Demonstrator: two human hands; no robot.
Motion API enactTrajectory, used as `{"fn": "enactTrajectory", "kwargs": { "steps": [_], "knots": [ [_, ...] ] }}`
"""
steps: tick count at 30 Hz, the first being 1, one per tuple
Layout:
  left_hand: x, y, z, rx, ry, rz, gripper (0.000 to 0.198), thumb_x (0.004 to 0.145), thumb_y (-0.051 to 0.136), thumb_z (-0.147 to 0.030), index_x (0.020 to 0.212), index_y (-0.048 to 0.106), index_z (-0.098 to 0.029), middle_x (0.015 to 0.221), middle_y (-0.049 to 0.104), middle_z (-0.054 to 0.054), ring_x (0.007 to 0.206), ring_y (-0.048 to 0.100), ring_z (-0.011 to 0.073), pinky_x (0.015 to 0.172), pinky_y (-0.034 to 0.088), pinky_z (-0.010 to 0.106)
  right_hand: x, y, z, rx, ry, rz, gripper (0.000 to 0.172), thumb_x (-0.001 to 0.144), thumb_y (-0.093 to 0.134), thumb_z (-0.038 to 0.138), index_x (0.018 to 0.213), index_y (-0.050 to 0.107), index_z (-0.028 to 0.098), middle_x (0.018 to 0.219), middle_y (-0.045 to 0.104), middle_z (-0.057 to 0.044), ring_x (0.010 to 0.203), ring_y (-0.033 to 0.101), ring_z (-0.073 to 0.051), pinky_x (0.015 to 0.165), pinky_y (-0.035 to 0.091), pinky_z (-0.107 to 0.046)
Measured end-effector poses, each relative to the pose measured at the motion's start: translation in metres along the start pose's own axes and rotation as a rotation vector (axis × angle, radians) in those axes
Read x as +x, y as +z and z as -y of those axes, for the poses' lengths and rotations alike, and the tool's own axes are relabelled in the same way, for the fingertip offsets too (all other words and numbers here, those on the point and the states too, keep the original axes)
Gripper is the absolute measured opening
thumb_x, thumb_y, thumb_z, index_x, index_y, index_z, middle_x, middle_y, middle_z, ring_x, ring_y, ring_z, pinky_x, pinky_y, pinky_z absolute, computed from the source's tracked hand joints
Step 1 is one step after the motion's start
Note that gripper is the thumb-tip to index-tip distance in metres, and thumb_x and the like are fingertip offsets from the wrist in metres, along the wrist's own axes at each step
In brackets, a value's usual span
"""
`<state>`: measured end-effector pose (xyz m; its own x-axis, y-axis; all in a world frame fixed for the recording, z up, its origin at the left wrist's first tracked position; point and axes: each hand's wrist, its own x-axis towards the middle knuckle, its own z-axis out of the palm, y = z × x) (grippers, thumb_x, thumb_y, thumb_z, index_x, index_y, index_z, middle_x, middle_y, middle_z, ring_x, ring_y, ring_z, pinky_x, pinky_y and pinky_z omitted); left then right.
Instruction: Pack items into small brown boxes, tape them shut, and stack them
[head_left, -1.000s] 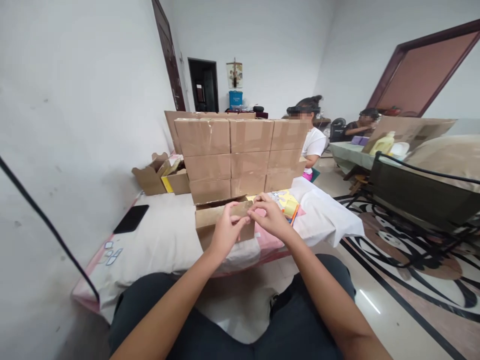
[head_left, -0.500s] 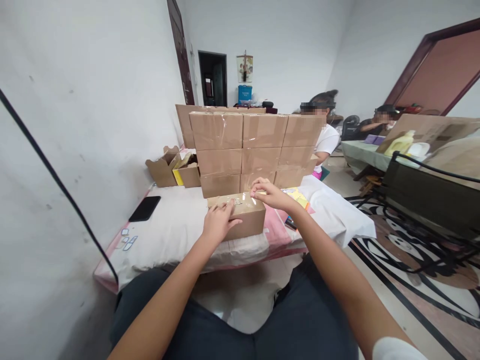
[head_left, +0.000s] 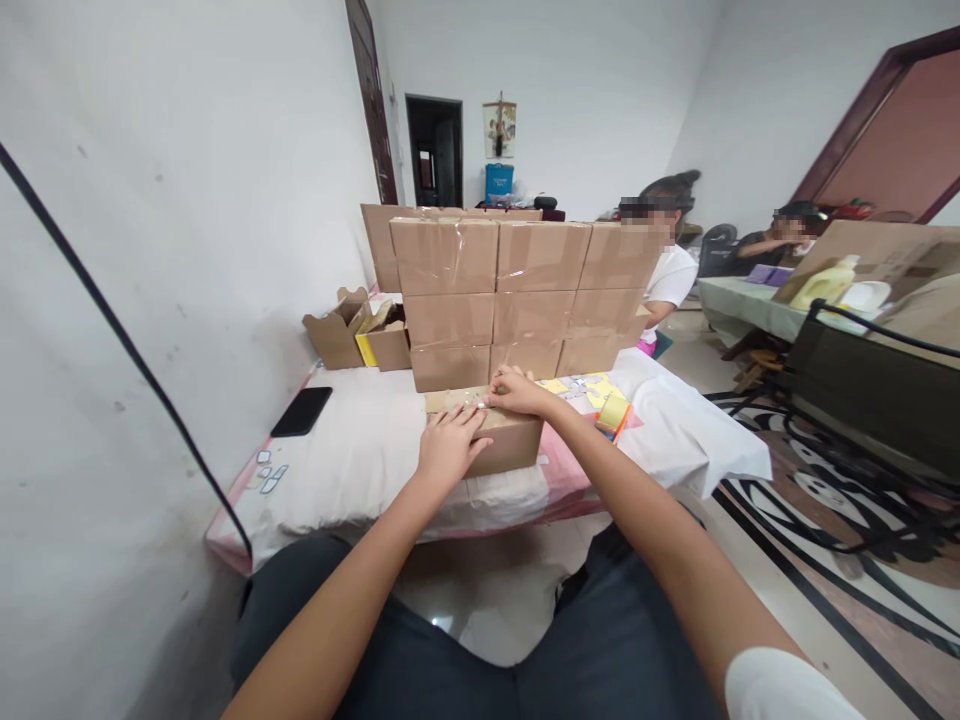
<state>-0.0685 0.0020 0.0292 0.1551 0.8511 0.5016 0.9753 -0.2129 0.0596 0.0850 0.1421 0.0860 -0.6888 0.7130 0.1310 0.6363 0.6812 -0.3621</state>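
Note:
A small cardboard box lies in front of me on the cloth-covered table, with glossy clear tape along its top. My left hand rests on the top near edge, fingers stretched out and thumb down the front side. Over the box's right half, my right hand is closed in a pinch, its fingertips at a shiny bit of the tape close to my left fingers. The fingers partly hide what they pinch. To the right stands a tape roll with orange parts around it.
Stacked taped boxes form a wall just behind. Opened cartons and a black phone are on the left. A person in white sits behind the stack; another person is farther right, near a dark chair.
My right hand has come down and left onto the box top, closer to my left hand, which stays on the box. The view has turned slightly; the tape roll now shows.

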Motion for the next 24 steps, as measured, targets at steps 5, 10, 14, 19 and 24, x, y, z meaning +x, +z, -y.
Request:
{"fn": "enactTrajectory", "kwargs": {
  "steps": [5, 10, 14, 19, 24],
  "knots": [
    [-0.004, -0.002, -0.002, -0.004, 0.018, -0.005, 0.043, 0.093, 0.063, -0.04, 0.133, 0.062, -0.024, 0.143, 0.06, 0.004, 0.137, 0.051, 0.0303, 0.106, 0.044, 0.049, -0.002, -0.002, 0.003, -0.127, 0.01, -0.01, 0.029, 0.082, 0.07, 0.049, 0.089, 0.065, 0.022, 0.117, 0.058, -0.008, 0.114, 0.049, -0.029, 0.1, 0.033, -0.046],
    [-0.003, -0.012, -0.007, -0.017, 0.02, 0.01, 0.041, 0.093, 0.062, -0.038, 0.131, 0.062, -0.024, 0.137, 0.065, 0.005, 0.138, 0.048, 0.0299, 0.103, 0.044, 0.049, -0.007, 0.0, 0.0, -0.159, 0.181, -0.128, 0.043, 0.078, 0.073, 0.053, 0.103, 0.058, 0.022, 0.115, 0.057, -0.01, 0.113, 0.051, -0.032, 0.095, 0.041, -0.046],
    [0.001, -0.019, -0.014, 0.008, 0.033, 0.014, 0.051, 0.088, 0.068, -0.039, 0.137, 0.057, -0.026, 0.136, 0.066, 0.006, 0.131, 0.052, 0.0316, 0.103, 0.043, 0.05, -0.011, 0.007, -0.009, -0.023, 0.211, -0.177, 0.045, 0.076, 0.076, 0.047, 0.107, 0.059, 0.019, 0.114, 0.058, -0.012, 0.109, 0.057, -0.029, 0.092, 0.046, -0.039],
    [0.006, -0.018, -0.013, -0.019, 0.085, 0.042, 0.042, 0.091, 0.066, -0.033, 0.132, 0.061, -0.026, 0.143, 0.06, 0.004, 0.136, 0.049, 0.0299, 0.11, 0.038, 0.051, -0.026, 0.01, -0.044, 0.24, 0.292, -0.412, 0.034, 0.081, 0.067, 0.04, 0.105, 0.059, 0.017, 0.111, 0.062, -0.012, 0.099, 0.062, -0.024, 0.088, 0.049, -0.037],
    [0.008, -0.013, -0.001, -0.09, 0.091, 0.076, 0.036, 0.094, 0.06, -0.027, 0.13, 0.062, -0.03, 0.138, 0.064, 0.001, 0.134, 0.054, 0.0255, 0.112, 0.036, 0.052, -0.067, 0.017, -0.087, 0.486, 0.363, -0.417, 0.017, 0.087, 0.049, 0.033, 0.084, 0.057, 0.019, 0.09, 0.068, -0.006, 0.076, 0.066, -0.019, 0.075, 0.052, -0.033]
  ]
}}
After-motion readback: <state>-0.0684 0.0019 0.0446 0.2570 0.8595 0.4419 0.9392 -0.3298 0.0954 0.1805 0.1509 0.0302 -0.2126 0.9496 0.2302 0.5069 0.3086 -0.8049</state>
